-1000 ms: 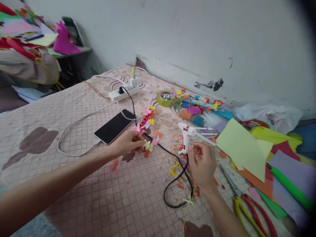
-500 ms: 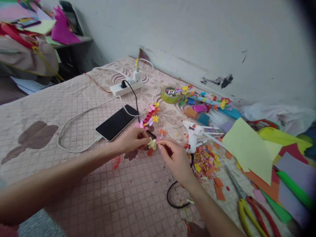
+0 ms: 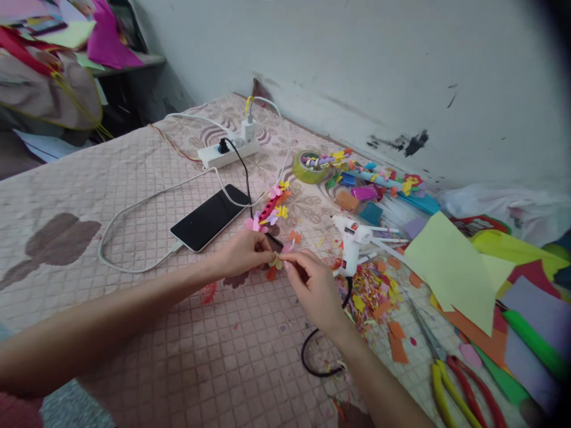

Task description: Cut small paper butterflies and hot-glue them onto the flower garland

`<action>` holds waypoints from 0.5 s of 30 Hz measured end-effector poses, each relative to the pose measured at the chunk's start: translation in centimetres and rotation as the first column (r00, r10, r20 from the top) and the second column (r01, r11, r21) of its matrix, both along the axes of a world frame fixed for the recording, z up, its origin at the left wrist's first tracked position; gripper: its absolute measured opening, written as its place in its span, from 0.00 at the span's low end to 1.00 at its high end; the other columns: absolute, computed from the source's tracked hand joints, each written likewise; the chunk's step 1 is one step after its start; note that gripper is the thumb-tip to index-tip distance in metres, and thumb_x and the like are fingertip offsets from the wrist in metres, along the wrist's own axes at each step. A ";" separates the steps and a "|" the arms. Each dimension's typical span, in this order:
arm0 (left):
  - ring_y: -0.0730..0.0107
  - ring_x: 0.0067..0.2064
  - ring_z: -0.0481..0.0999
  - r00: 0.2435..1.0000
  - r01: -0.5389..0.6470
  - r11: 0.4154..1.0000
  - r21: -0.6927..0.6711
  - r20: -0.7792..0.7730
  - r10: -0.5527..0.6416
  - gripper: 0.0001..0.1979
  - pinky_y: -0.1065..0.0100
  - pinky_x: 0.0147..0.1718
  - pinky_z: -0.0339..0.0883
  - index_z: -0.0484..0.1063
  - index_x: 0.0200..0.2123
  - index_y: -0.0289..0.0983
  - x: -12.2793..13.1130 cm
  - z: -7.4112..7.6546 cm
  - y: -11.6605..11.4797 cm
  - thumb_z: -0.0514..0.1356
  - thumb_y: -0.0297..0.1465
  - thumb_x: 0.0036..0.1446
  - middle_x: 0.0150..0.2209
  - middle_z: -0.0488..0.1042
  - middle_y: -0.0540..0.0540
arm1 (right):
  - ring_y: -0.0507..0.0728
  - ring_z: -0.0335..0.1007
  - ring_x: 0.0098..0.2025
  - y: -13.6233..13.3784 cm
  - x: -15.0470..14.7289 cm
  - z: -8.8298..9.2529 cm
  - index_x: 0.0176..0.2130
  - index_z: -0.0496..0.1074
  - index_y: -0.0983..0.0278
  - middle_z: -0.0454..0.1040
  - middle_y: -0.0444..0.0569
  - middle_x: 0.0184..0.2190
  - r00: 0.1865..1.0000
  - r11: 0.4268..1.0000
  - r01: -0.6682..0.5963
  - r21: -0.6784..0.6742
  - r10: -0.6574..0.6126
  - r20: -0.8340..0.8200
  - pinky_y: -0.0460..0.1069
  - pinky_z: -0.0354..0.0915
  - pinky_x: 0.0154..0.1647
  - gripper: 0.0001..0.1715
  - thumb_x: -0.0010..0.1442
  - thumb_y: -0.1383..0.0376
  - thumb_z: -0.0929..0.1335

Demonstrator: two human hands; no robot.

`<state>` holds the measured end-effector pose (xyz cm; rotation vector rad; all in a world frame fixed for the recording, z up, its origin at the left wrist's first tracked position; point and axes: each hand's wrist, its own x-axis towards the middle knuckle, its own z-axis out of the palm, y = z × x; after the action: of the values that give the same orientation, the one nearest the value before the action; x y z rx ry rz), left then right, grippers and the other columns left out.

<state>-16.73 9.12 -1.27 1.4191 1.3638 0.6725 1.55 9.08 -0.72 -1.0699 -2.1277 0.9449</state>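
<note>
Between my two hands is a small pale-yellow paper flower. The fingertips of my left hand pinch its left side. From the other side, the thumb and forefinger of my right hand close on it. Just beyond my left hand lies a dark-pink strip with pink, yellow and lilac paper flowers along it. An orange paper flower rests on the cloth behind my fingers. A white glue gun stands to the right of my right hand.
A phone on a white cable lies left, before a power strip. Paper scraps, scissors and coloured paper sheets cover the right side. A tape roll sits near the wall.
My fingertips have drawn closer together on the pale-yellow flower, now covering more of it. The whole view has shifted slightly; the other things lie as before.
</note>
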 end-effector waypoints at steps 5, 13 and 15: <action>0.79 0.17 0.64 0.999 -0.005 1.000 0.011 -0.033 0.005 0.08 0.77 0.14 0.55 0.67 0.21 0.35 0.0 -0.4 -0.1 0.57 0.29 0.50 0.16 0.67 0.52 | 0.55 0.68 0.35 -0.1 0.0 0.0 0.39 0.72 0.63 0.70 0.48 0.33 1.000 1.000 -0.001 -0.003 0.001 0.011 0.48 0.62 0.34 0.11 0.61 0.70 0.61; 0.79 0.17 0.63 0.991 -0.021 1.000 0.023 -0.134 0.024 0.08 0.76 0.14 0.51 0.67 0.21 0.35 0.3 -0.1 -0.2 0.57 0.31 0.49 0.16 0.67 0.52 | 0.55 0.68 0.36 0.1 0.0 -0.4 0.38 0.72 0.64 0.71 0.49 0.33 0.999 1.000 0.001 0.015 -0.001 0.034 0.48 0.63 0.35 0.10 0.60 0.71 0.62; 0.79 0.17 0.63 0.987 -0.022 0.999 0.023 -0.156 0.025 0.08 0.77 0.15 0.51 0.67 0.21 0.35 0.3 0.0 -0.2 0.57 0.31 0.49 0.16 0.67 0.52 | 0.55 0.68 0.35 0.2 0.0 -0.4 0.38 0.72 0.64 0.71 0.49 0.33 0.999 1.000 -0.001 0.018 0.000 0.038 0.48 0.63 0.35 0.10 0.60 0.71 0.62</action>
<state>-16.38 8.97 -1.32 1.4999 1.5011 0.6026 1.55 9.24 -1.14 -1.0864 -2.1636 0.9106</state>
